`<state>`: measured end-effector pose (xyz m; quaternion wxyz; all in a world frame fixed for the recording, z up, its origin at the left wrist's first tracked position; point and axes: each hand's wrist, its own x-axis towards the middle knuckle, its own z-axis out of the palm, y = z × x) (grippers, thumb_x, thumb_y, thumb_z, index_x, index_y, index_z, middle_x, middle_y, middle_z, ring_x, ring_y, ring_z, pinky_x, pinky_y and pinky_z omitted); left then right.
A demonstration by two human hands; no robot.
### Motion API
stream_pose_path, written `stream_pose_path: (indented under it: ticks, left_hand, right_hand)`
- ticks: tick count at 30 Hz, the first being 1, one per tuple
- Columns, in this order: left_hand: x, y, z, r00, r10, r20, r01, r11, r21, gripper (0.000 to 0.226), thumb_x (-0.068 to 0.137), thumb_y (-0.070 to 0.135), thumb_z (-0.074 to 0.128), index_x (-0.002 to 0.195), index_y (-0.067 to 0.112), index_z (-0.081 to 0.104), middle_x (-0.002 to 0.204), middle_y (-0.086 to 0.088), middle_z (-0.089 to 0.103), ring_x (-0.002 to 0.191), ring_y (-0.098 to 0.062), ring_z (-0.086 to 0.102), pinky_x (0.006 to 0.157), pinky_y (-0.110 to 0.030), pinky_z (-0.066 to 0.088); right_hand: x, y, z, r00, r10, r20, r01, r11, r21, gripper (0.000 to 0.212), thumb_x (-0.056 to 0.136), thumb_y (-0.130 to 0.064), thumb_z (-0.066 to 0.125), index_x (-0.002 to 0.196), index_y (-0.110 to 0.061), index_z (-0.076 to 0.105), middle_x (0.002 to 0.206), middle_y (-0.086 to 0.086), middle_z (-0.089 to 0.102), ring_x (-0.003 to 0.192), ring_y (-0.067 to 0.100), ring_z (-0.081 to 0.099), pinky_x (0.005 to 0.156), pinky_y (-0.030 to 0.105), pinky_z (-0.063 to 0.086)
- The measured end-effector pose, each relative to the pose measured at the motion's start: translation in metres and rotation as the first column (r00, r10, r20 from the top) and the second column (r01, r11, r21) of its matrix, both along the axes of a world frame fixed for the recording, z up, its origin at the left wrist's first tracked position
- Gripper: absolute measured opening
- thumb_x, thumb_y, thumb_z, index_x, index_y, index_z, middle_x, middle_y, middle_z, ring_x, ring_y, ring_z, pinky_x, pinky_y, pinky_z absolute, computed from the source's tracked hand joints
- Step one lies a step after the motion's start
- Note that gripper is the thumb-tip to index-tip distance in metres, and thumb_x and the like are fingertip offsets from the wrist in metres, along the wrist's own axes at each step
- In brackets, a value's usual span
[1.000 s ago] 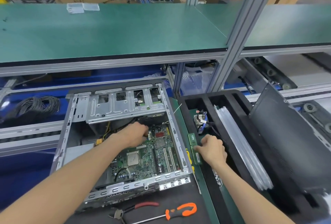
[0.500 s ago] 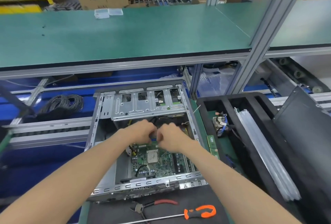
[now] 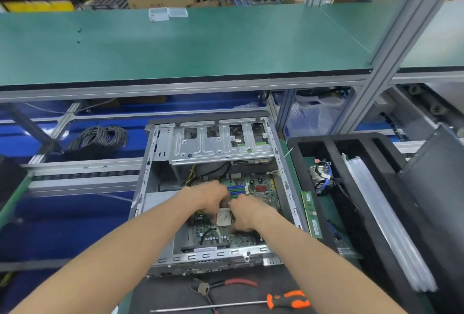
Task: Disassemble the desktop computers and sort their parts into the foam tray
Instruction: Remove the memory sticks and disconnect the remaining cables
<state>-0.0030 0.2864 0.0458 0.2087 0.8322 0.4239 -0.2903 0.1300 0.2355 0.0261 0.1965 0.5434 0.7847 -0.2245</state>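
An open desktop case [image 3: 148, 188] lies in front of me with its green motherboard [image 3: 262, 188] exposed. My left hand [image 3: 209, 198] and my right hand [image 3: 248, 213] meet over the board, on either side of the square silver CPU [image 3: 224, 217]. The left fingers curl down at the CPU's upper edge. The right fingers reach down along its right side. What either hand holds is hidden. The black foam tray [image 3: 295, 152] stands to the right. It holds green memory sticks [image 3: 311, 213] and a cooler with blue cable [image 3: 321, 175].
A metal drive cage [image 3: 221, 145] covers the far end of the case. Red-handled pliers [image 3: 226, 284] and an orange screwdriver [image 3: 288, 300] lie on the mat in front. A black cable coil [image 3: 98, 140] sits far left. Clear plastic strips [image 3: 376, 213] and a dark panel [image 3: 437, 188] fill the tray's right side.
My right hand left the memory sticks in the tray and came over into the case. Both hands then moved down from the blue slots to the CPU.
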Motion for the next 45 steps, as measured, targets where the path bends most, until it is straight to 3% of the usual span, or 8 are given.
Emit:
stream_pose_path:
  ticks: [10, 14, 21, 25, 30, 33, 37, 45]
  left_hand:
    - [-0.005, 0.002, -0.002, 0.996, 0.049, 0.077, -0.048, 0.999, -0.018, 0.048, 0.068, 0.023, 0.092, 0.101, 0.025, 0.057, 0.102, 0.001, 0.061, 0.092, -0.016, 0.047, 0.074, -0.03, 0.044]
    - [-0.006, 0.004, -0.003, 0.994, 0.06, 0.09, -0.057, 0.998, -0.031, 0.045, 0.069, 0.016, 0.091, 0.092, 0.028, 0.054, 0.086, 0.009, 0.054, 0.088, -0.015, 0.046, 0.073, -0.029, 0.045]
    - [-0.009, 0.006, -0.005, 0.995, 0.027, 0.097, -0.026, 0.999, -0.02, 0.043, 0.074, 0.007, 0.083, 0.11, 0.018, 0.064, 0.09, 0.005, 0.059, 0.089, -0.014, 0.045, 0.073, -0.028, 0.043]
    - [-0.009, 0.006, -0.006, 0.996, 0.044, 0.083, -0.041, 0.998, -0.038, 0.042, 0.072, 0.012, 0.087, 0.106, 0.019, 0.062, 0.1, -0.001, 0.064, 0.089, -0.016, 0.048, 0.075, -0.031, 0.047]
    - [-0.007, 0.006, -0.005, 0.996, 0.064, 0.065, -0.062, 0.998, -0.033, 0.041, 0.071, 0.019, 0.089, 0.082, 0.025, 0.05, 0.081, 0.008, 0.053, 0.075, -0.013, 0.046, 0.057, -0.027, 0.037]
    - [-0.006, 0.004, -0.004, 0.998, 0.052, 0.042, -0.051, 0.998, -0.021, 0.046, 0.069, 0.032, 0.091, 0.083, 0.023, 0.048, 0.078, 0.007, 0.05, 0.079, -0.017, 0.047, 0.065, -0.03, 0.04]
    - [-0.001, -0.003, -0.006, 0.998, 0.04, 0.042, -0.041, 0.999, 0.022, 0.071, 0.061, 0.056, 0.09, 0.109, 0.012, 0.06, 0.08, 0.003, 0.061, 0.085, -0.021, 0.057, 0.072, -0.031, 0.051]
    - [0.0, -0.021, -0.017, 0.999, 0.02, 0.044, -0.029, 0.977, 0.21, 0.062, 0.06, 0.056, 0.088, 0.1, 0.014, 0.066, 0.107, -0.002, 0.059, 0.091, -0.027, 0.063, 0.073, -0.04, 0.057]
  right_hand:
    - [0.0, 0.001, -0.002, 1.0, 0.021, -0.004, -0.021, 1.0, 0.014, 0.055, 0.085, -0.05, 0.073, 0.117, -0.007, 0.059, 0.114, 0.014, 0.061, 0.097, 0.033, 0.059, 0.076, 0.039, 0.049]
    - [0.001, 0.002, 0.001, 0.999, -0.001, -0.045, 0.002, 1.0, 0.016, 0.043, 0.081, -0.05, 0.074, 0.096, -0.014, 0.056, 0.092, 0.007, 0.053, 0.082, 0.029, 0.051, 0.069, 0.035, 0.046]
    - [0.011, 0.003, 0.015, 0.98, -0.075, -0.185, 0.105, 0.982, 0.157, 0.023, 0.083, -0.033, 0.059, 0.072, -0.016, 0.049, 0.068, 0.001, 0.046, 0.058, 0.024, 0.049, 0.058, 0.031, 0.038]
    - [0.011, 0.003, 0.018, 0.979, -0.068, -0.192, 0.115, 0.962, 0.249, 0.013, 0.083, -0.028, 0.055, 0.087, -0.015, 0.055, 0.072, 0.001, 0.045, 0.072, 0.032, 0.055, 0.066, 0.035, 0.04]
    - [0.013, 0.005, 0.014, 0.978, -0.103, -0.183, 0.16, 0.93, 0.332, 0.024, 0.094, -0.039, 0.054, 0.092, -0.016, 0.057, 0.091, 0.011, 0.06, 0.093, 0.037, 0.064, 0.072, 0.04, 0.042]
    - [0.012, 0.005, 0.01, 0.978, -0.131, -0.164, 0.186, 0.904, 0.385, 0.037, 0.1, -0.047, 0.05, 0.104, -0.012, 0.063, 0.103, 0.014, 0.066, 0.098, 0.038, 0.066, 0.076, 0.042, 0.046]
    - [0.014, 0.004, 0.008, 0.974, -0.168, -0.15, 0.214, 0.897, 0.386, 0.04, 0.1, -0.052, 0.048, 0.099, -0.013, 0.061, 0.104, 0.013, 0.067, 0.097, 0.038, 0.066, 0.074, 0.042, 0.042]
    - [0.014, 0.0, 0.017, 0.926, -0.289, -0.243, 0.351, 0.896, 0.273, 0.016, 0.084, -0.032, 0.05, 0.08, -0.017, 0.05, 0.079, 0.005, 0.046, 0.075, 0.032, 0.051, 0.068, 0.037, 0.035]
